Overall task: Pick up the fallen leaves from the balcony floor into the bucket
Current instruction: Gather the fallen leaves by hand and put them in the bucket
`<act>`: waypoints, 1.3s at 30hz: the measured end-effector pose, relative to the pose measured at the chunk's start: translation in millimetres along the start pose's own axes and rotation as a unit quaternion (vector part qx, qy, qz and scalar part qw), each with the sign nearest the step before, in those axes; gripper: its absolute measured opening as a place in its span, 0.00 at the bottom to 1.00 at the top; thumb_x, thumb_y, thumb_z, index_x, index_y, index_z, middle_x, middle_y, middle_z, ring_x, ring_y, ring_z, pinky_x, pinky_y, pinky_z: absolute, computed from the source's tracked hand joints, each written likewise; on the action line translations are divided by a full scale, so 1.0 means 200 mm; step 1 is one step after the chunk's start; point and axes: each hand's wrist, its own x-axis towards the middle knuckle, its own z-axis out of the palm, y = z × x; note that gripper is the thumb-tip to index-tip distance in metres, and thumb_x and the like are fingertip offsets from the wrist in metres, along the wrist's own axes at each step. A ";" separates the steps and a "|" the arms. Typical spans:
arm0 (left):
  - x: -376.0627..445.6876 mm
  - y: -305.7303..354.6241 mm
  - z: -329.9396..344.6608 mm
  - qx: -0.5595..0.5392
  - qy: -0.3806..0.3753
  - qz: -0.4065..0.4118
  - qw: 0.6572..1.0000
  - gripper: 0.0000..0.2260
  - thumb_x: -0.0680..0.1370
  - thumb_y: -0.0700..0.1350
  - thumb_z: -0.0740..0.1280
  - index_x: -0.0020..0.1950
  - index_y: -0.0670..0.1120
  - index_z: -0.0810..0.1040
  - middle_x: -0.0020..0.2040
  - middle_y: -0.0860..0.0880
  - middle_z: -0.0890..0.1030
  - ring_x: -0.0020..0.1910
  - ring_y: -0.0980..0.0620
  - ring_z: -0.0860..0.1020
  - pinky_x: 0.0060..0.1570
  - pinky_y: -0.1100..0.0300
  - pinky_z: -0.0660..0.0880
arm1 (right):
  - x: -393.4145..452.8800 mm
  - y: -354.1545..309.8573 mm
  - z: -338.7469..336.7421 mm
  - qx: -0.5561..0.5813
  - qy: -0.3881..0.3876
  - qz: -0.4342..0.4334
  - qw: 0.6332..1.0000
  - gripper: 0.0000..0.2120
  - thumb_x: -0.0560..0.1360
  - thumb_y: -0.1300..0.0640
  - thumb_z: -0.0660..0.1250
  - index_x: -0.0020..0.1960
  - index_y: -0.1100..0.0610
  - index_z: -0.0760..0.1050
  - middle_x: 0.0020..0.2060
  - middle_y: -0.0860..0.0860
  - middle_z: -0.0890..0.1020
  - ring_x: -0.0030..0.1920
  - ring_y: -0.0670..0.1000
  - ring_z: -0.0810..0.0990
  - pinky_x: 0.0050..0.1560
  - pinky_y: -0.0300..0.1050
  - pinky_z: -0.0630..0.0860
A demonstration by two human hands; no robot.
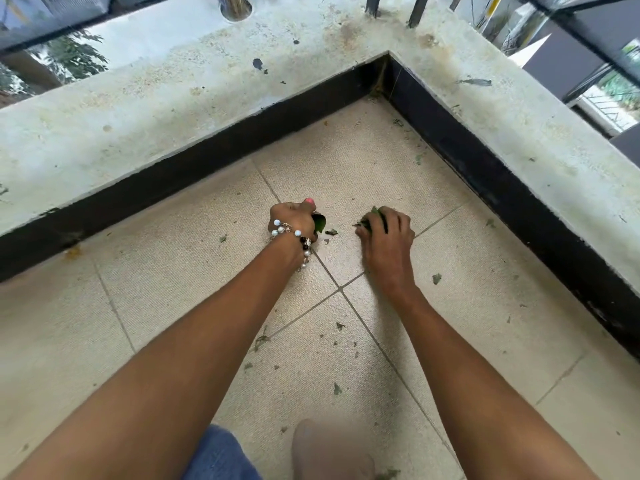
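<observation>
Balcony corner, mid-gathering: your left hand [292, 220] is curled round a green leaf [319, 223] that pokes out on its thumb side, while your right hand [389, 230] closes over a small bunch of leaves [375, 216], fingers bent down against the tiled floor [173, 271]. Both fists are full rather than wide — neither has a free finger to spare.

Between the two hands lies a loose leaf scrap [331, 232], just beside the left hand's knuckles. More fragments [337, 389] are scattered back toward your wrists and elbows, and one piece [437, 278] sits out to the right of your right wrist. A beaded bracelet [294, 237] hangs at your left wrist. The dark skirting [242, 140] and the stained concrete ledge [173, 81] close off the corner beyond your fingertips.

The bucket is nowhere in view, so the carry is likely where this goes wrong — the leaves look dry and brittle, and squeezing harder would probably crumble them into still more bits. Reaching for that middle scrap with loaded hands risks spilling what you already hold. The smallest crumbs may slip any pinch.
</observation>
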 end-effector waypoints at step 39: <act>-0.18 -0.05 0.01 -0.014 -0.086 -0.054 0.995 0.13 0.79 0.44 0.68 0.51 0.33 0.75 0.45 0.39 0.77 0.24 0.49 0.71 0.20 0.65 0.68 | -0.32 0.03 -0.15 0.155 0.054 0.191 0.968 0.15 0.80 0.61 0.62 0.66 0.58 0.72 0.69 0.55 0.68 0.71 0.54 0.60 0.71 0.48 0.60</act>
